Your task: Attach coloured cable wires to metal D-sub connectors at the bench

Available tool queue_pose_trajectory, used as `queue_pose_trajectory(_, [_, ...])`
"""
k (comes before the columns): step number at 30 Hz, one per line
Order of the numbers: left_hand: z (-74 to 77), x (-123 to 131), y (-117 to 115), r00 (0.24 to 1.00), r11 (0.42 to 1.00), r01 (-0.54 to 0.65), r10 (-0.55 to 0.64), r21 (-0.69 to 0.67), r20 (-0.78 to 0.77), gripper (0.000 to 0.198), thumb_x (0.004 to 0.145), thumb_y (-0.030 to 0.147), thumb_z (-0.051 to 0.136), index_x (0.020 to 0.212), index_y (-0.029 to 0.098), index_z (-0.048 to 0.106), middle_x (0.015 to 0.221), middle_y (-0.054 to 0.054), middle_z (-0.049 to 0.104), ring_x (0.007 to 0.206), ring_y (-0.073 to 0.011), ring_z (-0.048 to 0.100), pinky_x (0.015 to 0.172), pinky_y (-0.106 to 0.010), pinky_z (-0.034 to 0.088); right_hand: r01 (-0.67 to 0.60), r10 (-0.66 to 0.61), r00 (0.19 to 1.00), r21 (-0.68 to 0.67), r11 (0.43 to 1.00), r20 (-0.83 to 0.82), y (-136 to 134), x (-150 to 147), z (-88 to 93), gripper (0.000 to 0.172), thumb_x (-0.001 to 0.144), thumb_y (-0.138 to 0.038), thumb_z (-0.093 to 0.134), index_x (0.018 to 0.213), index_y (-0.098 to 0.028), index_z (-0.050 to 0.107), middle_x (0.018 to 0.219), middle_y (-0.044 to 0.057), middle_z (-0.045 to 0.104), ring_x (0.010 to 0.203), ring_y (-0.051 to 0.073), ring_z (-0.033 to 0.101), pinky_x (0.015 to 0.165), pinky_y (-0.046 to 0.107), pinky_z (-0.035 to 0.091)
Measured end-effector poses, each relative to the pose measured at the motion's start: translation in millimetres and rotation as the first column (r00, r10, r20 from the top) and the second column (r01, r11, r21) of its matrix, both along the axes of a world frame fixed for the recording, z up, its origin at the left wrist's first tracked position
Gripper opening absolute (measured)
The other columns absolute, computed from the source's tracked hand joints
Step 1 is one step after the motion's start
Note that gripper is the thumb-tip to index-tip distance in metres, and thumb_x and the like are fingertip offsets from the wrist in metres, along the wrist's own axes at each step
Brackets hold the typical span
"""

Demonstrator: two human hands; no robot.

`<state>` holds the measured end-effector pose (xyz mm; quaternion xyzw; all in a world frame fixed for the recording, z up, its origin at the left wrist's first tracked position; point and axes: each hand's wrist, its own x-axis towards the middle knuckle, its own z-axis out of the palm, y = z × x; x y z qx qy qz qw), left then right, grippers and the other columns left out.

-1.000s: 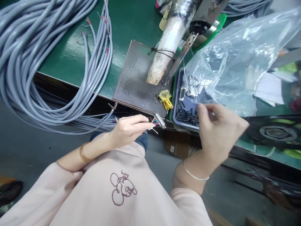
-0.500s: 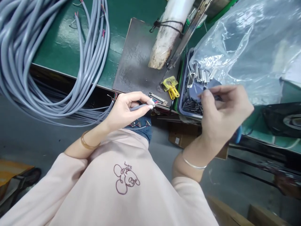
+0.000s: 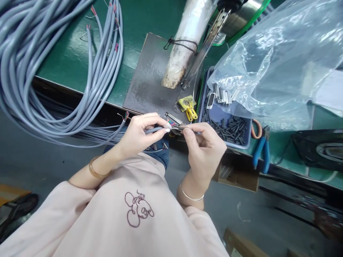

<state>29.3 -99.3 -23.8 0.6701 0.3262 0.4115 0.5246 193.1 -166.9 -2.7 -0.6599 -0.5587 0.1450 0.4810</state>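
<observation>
My left hand (image 3: 146, 130) is closed in a pinch around a grey cable (image 3: 154, 130) near its stripped end. Thin coloured wires run from that end to a D-sub connector (image 3: 173, 119), which lies at the bench edge with its row of pins showing. Close beside it, the thumb and forefinger of my right hand (image 3: 202, 142) pinch a small dark piece that looks like a short black tube (image 3: 177, 128), at a bare wire from the cable. My fingertips partly hide this piece.
Coiled grey cables (image 3: 16, 64) fill the left. A soldering iron (image 3: 197, 59) and a white wrapped roll (image 3: 179, 46) overhang a dark board (image 3: 144, 78) with a yellow scraper (image 3: 190, 109). At right are a blue bin (image 3: 241, 145) of black tubes and connectors, a plastic bag (image 3: 281, 64) and blue-handled pliers (image 3: 261, 151).
My right hand has moved left from over the blue bin to the wire end beside my left hand. The left hand keeps its hold on the cable. The view has shifted slightly.
</observation>
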Motion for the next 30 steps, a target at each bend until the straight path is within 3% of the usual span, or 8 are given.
queue_pose_trajectory(9, [-0.1,-2,1,0.999,0.999,0.032,-0.032,0.035,-0.014,0.009,0.085,0.015,0.067,0.083,0.015,0.076,0.082,-0.005,0.075,0.068,-0.0106,0.063,0.06,-0.021,0.045,0.004,-0.003,0.993,-0.009,1.0,0.114,-3,-2,3.7,0.02,0.094,-0.029,0.064,0.077,-0.02,0.069,0.071,-0.001,0.065,0.057,0.01,0.054,0.05,0.024,0.04])
queue_pose_trajectory(14, [-0.4,-1,0,0.999,0.996,0.037,-0.036,0.087,-0.007,0.01,0.083,0.011,0.066,0.081,0.016,0.074,0.08,-0.004,0.074,0.066,-0.0103,0.062,0.061,-0.022,0.046,-0.046,0.042,0.957,0.007,0.999,0.287,-2,-3,5.8,0.027,0.096,-0.027,0.065,0.071,-0.02,0.063,0.064,-0.004,0.061,0.054,0.008,0.051,0.053,0.023,0.041])
queue_pose_trajectory(19, [-2.9,-4,-3,0.994,0.993,0.1,-0.097,-0.061,0.055,0.019,0.077,0.011,0.064,0.095,0.015,0.069,0.079,-0.001,0.067,0.046,-0.0033,0.04,0.043,-0.02,0.03,-0.164,0.151,0.857,-0.016,0.986,0.493,1,-7,4.2,0.029,0.098,-0.027,0.064,0.07,-0.02,0.059,0.063,-0.005,0.062,0.054,0.006,0.052,0.053,0.022,0.037])
queue_pose_trajectory(21, [-3.9,-5,-4,0.988,0.984,0.134,-0.124,-0.113,0.094,0.022,0.078,0.015,0.067,0.099,0.016,0.069,0.083,-0.002,0.068,0.047,-0.0034,0.041,0.043,-0.019,0.031,-0.191,0.163,0.834,-0.001,0.982,0.527,2,-9,3.1,0.03,0.098,-0.029,0.064,0.07,-0.02,0.06,0.061,-0.005,0.06,0.052,0.006,0.051,0.052,0.023,0.036])
queue_pose_trajectory(23, [-4.7,-6,-4,0.985,0.987,0.139,-0.128,-0.087,0.114,0.016,0.079,0.018,0.071,0.095,0.016,0.071,0.087,-0.005,0.07,0.053,-0.0057,0.05,0.048,-0.02,0.038,-0.154,0.109,0.87,0.055,0.987,0.481,1,-9,3.1,0.024,0.096,-0.031,0.068,0.075,-0.021,0.063,0.06,-0.006,0.059,0.05,0.006,0.047,0.049,0.023,0.035])
queue_pose_trajectory(26, [-6.4,-6,-2,0.982,0.993,0.106,-0.113,0.056,0.15,0.002,0.083,0.019,0.074,0.084,0.017,0.073,0.084,-0.006,0.073,0.068,-0.0111,0.063,0.06,-0.021,0.048,0.008,-0.046,0.944,0.115,0.993,0.326,-1,-5,6.3,0.012,0.09,-0.031,0.075,0.097,-0.022,0.071,0.068,-0.006,0.065,0.044,0.005,0.035,0.045,0.024,0.033])
queue_pose_trajectory(28, [-8.2,-5,0,0.982,0.985,0.071,-0.096,0.157,0.162,0.004,0.086,0.018,0.074,0.082,0.018,0.074,0.081,-0.005,0.074,0.076,-0.0136,0.067,0.068,-0.023,0.052,0.026,-0.035,0.97,0.043,0.999,0.241,-1,-2,8.8,0.018,0.089,-0.03,0.075,0.106,-0.022,0.073,0.073,-0.005,0.069,0.043,0.005,0.031,0.044,0.024,0.035])
queue_pose_trajectory(30, [-10.2,-4,1,0.984,0.969,0.048,-0.087,0.241,0.153,0.003,0.087,0.017,0.073,0.084,0.018,0.074,0.08,-0.005,0.074,0.078,-0.0141,0.068,0.07,-0.025,0.053,-0.037,0.045,0.991,-0.066,0.997,0.125,1,0,9.4,0.017,0.09,-0.029,0.072,0.105,-0.022,0.076,0.073,-0.003,0.071,0.043,0.005,0.038,0.045,0.024,0.039])
